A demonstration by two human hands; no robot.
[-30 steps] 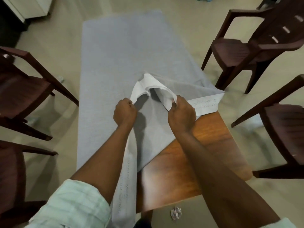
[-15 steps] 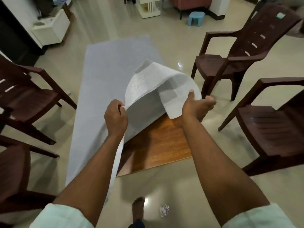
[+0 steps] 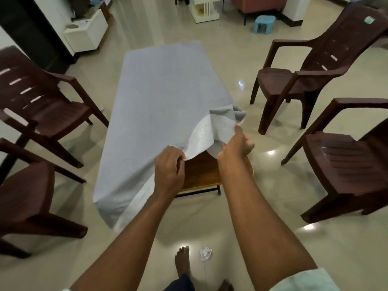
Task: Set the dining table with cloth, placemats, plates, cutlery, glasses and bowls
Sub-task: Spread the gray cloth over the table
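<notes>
A pale grey cloth (image 3: 161, 97) covers most of a long wooden table. Its near right corner is folded back, showing its white underside and the bare brown tabletop (image 3: 201, 175). My left hand (image 3: 170, 169) pinches the cloth's edge near the table's front. My right hand (image 3: 236, 144) grips the folded-back corner, lifted above the table's right side. No placemats, plates, cutlery, glasses or bowls are in view.
Dark brown plastic chairs stand on both sides: two on the left (image 3: 39, 106), two on the right (image 3: 304, 66). A crumpled white scrap (image 3: 205, 253) lies on the shiny floor beside my bare foot (image 3: 182, 261). A blue stool (image 3: 264, 23) and white cabinet (image 3: 86, 34) stand far back.
I have stepped back from the table. My right hand has carried the cloth's folded corner out toward the right edge, and less bare wood shows.
</notes>
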